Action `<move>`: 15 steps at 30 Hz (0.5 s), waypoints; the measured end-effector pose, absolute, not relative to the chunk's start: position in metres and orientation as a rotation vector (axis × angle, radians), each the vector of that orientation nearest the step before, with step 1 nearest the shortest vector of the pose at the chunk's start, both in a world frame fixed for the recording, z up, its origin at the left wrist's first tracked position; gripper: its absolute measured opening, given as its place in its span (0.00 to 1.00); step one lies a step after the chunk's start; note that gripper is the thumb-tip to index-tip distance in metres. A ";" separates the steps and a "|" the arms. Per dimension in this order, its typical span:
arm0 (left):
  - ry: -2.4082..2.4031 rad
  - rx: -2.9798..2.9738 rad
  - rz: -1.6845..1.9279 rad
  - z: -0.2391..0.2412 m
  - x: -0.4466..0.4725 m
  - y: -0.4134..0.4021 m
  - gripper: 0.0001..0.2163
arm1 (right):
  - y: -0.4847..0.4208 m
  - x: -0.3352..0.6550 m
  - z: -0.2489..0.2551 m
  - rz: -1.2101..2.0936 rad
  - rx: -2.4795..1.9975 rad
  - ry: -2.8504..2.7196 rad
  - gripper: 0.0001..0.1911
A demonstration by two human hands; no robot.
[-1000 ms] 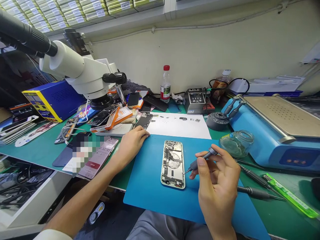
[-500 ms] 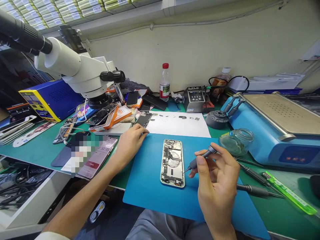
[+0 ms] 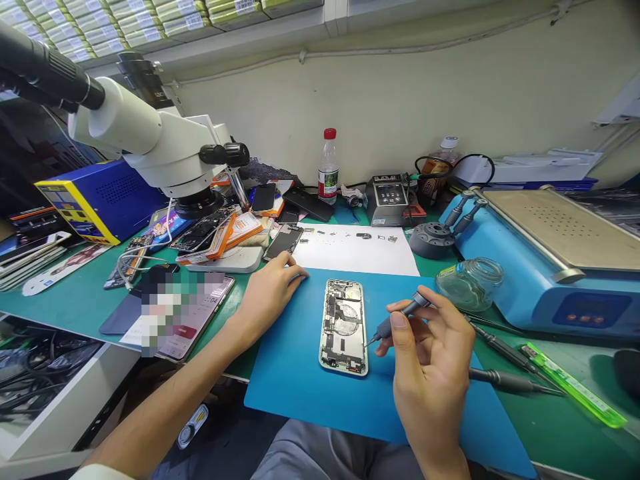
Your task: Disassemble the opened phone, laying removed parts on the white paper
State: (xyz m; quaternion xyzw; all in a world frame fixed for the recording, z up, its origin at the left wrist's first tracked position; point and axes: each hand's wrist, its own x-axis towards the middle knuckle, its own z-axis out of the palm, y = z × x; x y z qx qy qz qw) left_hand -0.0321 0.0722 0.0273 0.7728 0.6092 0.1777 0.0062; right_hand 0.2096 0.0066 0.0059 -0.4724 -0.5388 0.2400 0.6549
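An opened phone (image 3: 343,327) lies on the blue mat (image 3: 290,380), its inner parts and a round coil showing. In my right hand (image 3: 433,373) is a small precision screwdriver (image 3: 393,321), held tilted between thumb and fingers. Its thin tip is at the phone's right edge, low down; whether it touches cannot be told. My left hand (image 3: 274,288) hovers at or rests on the mat's upper left edge, palm down. Its thumb and finger come together; anything between them is too small to make out. White paper (image 3: 360,253) with small phone parts lies just beyond.
A dark phone screen (image 3: 284,241) lies beside the paper. At left are a microscope (image 3: 150,140) and a lit phone (image 3: 195,320). A glass jar (image 3: 470,283), a bit holder (image 3: 433,239), a blue heating plate unit (image 3: 555,267) and a green strip (image 3: 575,387) lie at right.
My left hand has moved a little right and toward me, off the paper's corner onto the mat. My right hand keeps the screwdriver at the same spot by the phone. The view has shifted slightly.
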 end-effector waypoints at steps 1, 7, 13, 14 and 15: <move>1.905 2.419 0.554 0.027 -0.032 0.073 0.10 | 0.006 0.210 0.006 0.544 -1.074 -1.219 0.22; 1.913 2.406 0.568 0.025 -0.031 0.077 0.10 | 0.005 0.210 0.006 0.552 -1.072 -1.224 0.22; 1.900 2.386 0.611 0.024 -0.032 0.079 0.10 | 0.006 0.210 0.005 0.543 -1.071 -1.216 0.22; 1.902 2.381 0.621 0.024 -0.032 0.080 0.10 | 0.006 0.210 0.005 0.546 -1.070 -1.216 0.22; 1.905 2.374 0.635 0.024 -0.032 0.080 0.10 | 0.006 0.209 0.005 0.549 -1.069 -1.217 0.22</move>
